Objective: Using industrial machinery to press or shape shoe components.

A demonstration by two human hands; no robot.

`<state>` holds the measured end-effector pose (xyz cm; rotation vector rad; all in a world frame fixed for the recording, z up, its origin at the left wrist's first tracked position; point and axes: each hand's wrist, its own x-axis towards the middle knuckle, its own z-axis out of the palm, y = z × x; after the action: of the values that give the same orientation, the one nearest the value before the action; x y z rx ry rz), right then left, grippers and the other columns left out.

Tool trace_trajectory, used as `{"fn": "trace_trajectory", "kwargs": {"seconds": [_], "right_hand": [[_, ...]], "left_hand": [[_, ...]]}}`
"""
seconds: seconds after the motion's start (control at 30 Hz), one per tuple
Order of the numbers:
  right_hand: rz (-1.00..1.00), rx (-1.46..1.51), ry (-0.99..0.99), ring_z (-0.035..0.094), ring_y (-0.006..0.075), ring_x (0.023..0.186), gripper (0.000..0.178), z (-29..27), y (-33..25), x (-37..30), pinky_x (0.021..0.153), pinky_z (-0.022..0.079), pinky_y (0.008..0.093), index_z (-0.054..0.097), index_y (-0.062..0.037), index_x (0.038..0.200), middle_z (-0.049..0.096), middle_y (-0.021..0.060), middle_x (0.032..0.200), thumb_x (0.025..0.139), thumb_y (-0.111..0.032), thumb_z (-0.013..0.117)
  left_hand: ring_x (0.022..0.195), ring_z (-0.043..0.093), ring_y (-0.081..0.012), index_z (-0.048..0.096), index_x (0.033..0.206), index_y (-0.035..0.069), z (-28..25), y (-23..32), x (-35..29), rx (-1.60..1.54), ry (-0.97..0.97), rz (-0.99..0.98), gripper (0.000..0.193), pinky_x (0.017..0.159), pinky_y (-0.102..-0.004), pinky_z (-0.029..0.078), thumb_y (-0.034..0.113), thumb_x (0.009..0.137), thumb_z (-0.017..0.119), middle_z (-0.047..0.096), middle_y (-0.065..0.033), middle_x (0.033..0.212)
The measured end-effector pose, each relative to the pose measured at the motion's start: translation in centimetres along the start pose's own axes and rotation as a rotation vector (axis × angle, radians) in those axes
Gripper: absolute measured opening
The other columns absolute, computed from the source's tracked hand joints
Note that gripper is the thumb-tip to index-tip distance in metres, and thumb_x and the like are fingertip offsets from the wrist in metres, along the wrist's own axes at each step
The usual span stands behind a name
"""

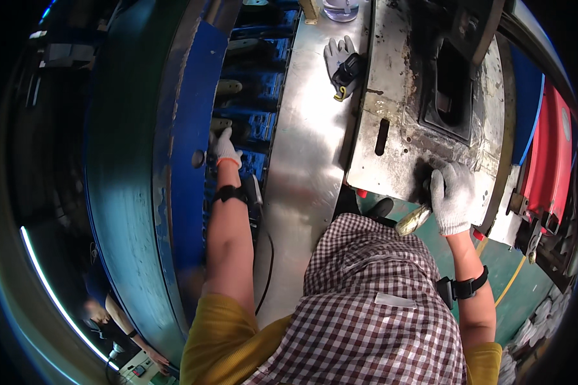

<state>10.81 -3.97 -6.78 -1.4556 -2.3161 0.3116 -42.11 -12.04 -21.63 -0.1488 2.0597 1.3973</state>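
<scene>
My left hand (225, 147), in a white knit glove with an orange cuff, reaches into a row of blue machine fixtures (258, 128). Its thumb stands apart from the fingers, whose tips are beside a flat metal piece (221, 123); whether they touch cannot be made out. A similar metal piece with holes (230, 86) lies farther up the row. At the near edge of a stained metal plate (392, 170), my gloved right hand (455, 192) is closed with bent fingers. From under it sticks a yellowish, wrapped-looking handle (413, 220); its other end is hidden.
A grey work glove with a black device (345, 67) lies on the steel ledge (311, 122). A clear container (341, 9) stands at its far end. The plate has a rectangular opening (453, 96). Red equipment (552, 154) is at right. Another person's arm (131, 330) shows lower left.
</scene>
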Motion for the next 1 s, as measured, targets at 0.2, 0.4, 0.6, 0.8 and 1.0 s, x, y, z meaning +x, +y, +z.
{"fn": "trace_trajectory", "kwargs": {"seconds": [0.2,0.4,0.6,0.8,1.0], "right_hand": [[0.024,-0.040,-0.021,0.064,0.0336,0.092,0.019,-0.1,0.0,0.4,0.086,0.050,0.0447,0.076,-0.0104,0.107,0.069,0.0115,0.092,0.089,-0.011,0.068],[0.011,0.015,-0.027,0.064,0.0338,0.091,0.020,-0.3,-0.3,0.6,0.086,0.050,0.0445,0.076,-0.0099,0.106,0.069,0.0117,0.091,0.088,-0.010,0.069],[0.002,0.074,-0.008,0.064,0.0347,0.090,0.018,-0.3,-0.7,0.6,0.085,0.050,0.0448,0.076,-0.0074,0.103,0.069,0.0134,0.091,0.087,-0.006,0.069],[-0.003,0.079,-0.020,0.058,0.0396,0.084,0.009,0.3,0.0,-0.1,0.079,0.047,0.0474,0.064,-0.0015,0.086,0.061,0.0185,0.087,0.091,-0.007,0.067],[-0.028,-0.006,-0.085,0.064,0.0372,0.088,0.009,0.3,-0.1,-0.3,0.083,0.050,0.0450,0.072,-0.0024,0.097,0.067,0.0172,0.091,0.093,-0.008,0.066]], "left_hand": [[0.140,0.045,-0.0386,0.013,0.169,0.032,5.7,1.4,-0.3,0.117,0.155,0.040,0.108,0.098,-0.0714,0.051,0.031,0.086,0.082,0.036,-0.0065,0.164],[0.144,0.041,-0.0378,0.007,0.168,0.023,2.2,-2.1,6.7,-0.185,0.033,-0.115,0.109,0.101,-0.0590,0.058,0.041,0.088,0.080,0.031,-0.0103,0.164],[0.140,0.047,-0.0337,0.035,0.162,0.021,-1.1,-4.5,4.6,-0.119,0.063,0.022,0.084,0.108,-0.0575,0.049,0.055,0.094,0.072,0.043,-0.0048,0.159],[0.131,0.058,-0.0391,0.055,0.147,-0.002,-13.0,-11.1,-5.8,0.639,0.674,0.522,0.062,0.110,-0.0432,0.045,0.032,0.097,0.069,0.059,-0.0222,0.148],[0.132,0.058,-0.0370,0.046,0.154,0.012,-24.9,-20.7,-12.3,1.065,1.460,-0.212,0.096,0.112,-0.0506,0.046,0.076,0.084,0.062,0.060,-0.0151,0.143]]}}
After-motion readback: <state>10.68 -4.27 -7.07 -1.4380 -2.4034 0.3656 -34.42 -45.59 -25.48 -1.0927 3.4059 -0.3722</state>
